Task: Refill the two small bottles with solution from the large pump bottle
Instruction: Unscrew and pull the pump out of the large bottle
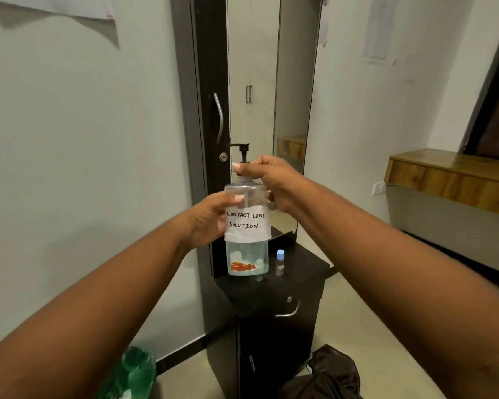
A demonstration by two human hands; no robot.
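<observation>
The large clear pump bottle (247, 256), labelled "contact lens solution", is held upright above the black cabinet top (300, 272). It is about a third full of clear liquid. My left hand (209, 218) grips its body from the left. My right hand (267, 180) closes around the neck, just under the black pump head (241, 148). One small clear bottle with a blue cap (279, 262) stands on the cabinet top to the right of the big bottle. A small clear object (258, 278) sits just below the big bottle; I cannot tell what it is.
A tall mirror (257, 110) and a dark cupboard door with a metal handle (219, 118) rise behind the cabinet. On the floor lie a green plastic bag (133, 372) at the left and a dark bag (329, 372) at the right. A wooden shelf (450, 177) juts from the right wall.
</observation>
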